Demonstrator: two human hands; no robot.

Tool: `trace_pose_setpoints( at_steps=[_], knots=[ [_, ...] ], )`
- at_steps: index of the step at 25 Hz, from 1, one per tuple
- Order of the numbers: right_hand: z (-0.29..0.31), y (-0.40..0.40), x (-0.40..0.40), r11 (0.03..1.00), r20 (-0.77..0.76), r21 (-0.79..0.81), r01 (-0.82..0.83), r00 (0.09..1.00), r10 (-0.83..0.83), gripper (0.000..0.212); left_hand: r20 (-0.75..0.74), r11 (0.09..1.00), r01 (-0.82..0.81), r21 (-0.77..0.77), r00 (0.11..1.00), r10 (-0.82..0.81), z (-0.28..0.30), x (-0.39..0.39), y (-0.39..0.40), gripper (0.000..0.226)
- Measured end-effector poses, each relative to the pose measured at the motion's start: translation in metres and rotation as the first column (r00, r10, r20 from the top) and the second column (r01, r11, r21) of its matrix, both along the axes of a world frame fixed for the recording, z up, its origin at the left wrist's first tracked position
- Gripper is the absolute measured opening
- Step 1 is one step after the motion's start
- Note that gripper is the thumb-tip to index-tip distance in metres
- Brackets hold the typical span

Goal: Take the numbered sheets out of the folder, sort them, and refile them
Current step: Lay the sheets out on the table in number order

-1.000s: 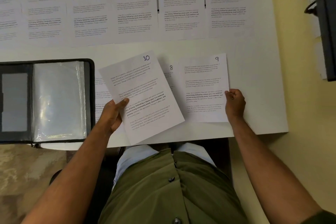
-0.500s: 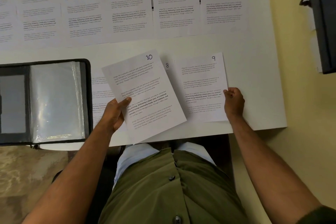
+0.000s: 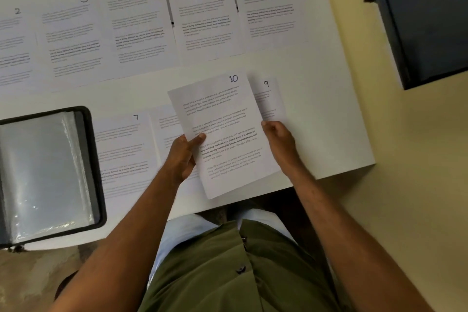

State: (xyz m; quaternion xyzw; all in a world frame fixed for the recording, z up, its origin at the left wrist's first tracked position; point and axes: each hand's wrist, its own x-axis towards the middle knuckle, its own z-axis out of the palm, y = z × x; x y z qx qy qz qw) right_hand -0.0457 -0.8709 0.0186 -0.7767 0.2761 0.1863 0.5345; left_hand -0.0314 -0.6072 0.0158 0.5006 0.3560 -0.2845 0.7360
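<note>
Holding sheet 10 (image 3: 222, 134): left hand (image 3: 182, 157), right hand (image 3: 278, 144).

Office or study desk setup: white table (image 3: 329, 114), numbered printed sheets (image 3: 141, 30) laid in rows, open black display folder (image 3: 48, 175), cream floor, dark cabinet (image 3: 425, 15) alongside.

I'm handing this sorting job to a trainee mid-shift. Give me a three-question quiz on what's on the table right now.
1. True or false: the left hand grips the sheet numbered 10.
2. Which sheet lies partly hidden under sheet 10, at its right edge? A) 3 B) 9 C) 5
3. Fill in: the open folder lies to the ___ of sheet 7.

Key: 1 true; 2 B, sheet 9; 3 left. The right hand holds sheet 10's right edge.
</note>
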Motion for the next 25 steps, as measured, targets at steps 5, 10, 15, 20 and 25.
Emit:
trace_pose_setpoints(
  at_steps=[5, 10, 15, 20, 25],
  knots=[
    [-0.002, -0.028, -0.001, 0.993, 0.055, -0.048, 0.109, 0.993, -0.106, 0.015, 0.013, 0.998, 0.062, -0.011, 0.998, -0.062, -0.01, 0.012, -0.044, 0.035],
    [-0.01, -0.085, 0.002, 0.968, 0.082, -0.149, 0.204, 0.978, -0.193, 0.014, 0.163, 0.843, 0.322, 0.431, 0.891, -0.424, -0.021, 0.02, -0.082, 0.023],
    [-0.028, -0.134, 0.005, 0.92, 0.085, -0.32, 0.225, 0.974, -0.209, 0.018, 0.004, 0.117, 0.297, 0.948, 0.358, -0.934, -0.054, 0.016, -0.1, 0.062],
    [-0.04, -0.151, 0.003, 0.833, 0.052, -0.52, 0.188, 0.981, -0.189, 0.031, -0.227, -0.148, 0.289, 0.946, 0.265, -0.937, -0.066, 0.01, -0.11, 0.091],
    [-0.05, -0.111, -0.002, 0.704, 0.049, -0.704, -0.095, 0.982, 0.182, 0.055, -0.238, -0.151, 0.295, 0.943, 0.284, -0.929, -0.068, 0.01, -0.112, 0.093]
  ],
)
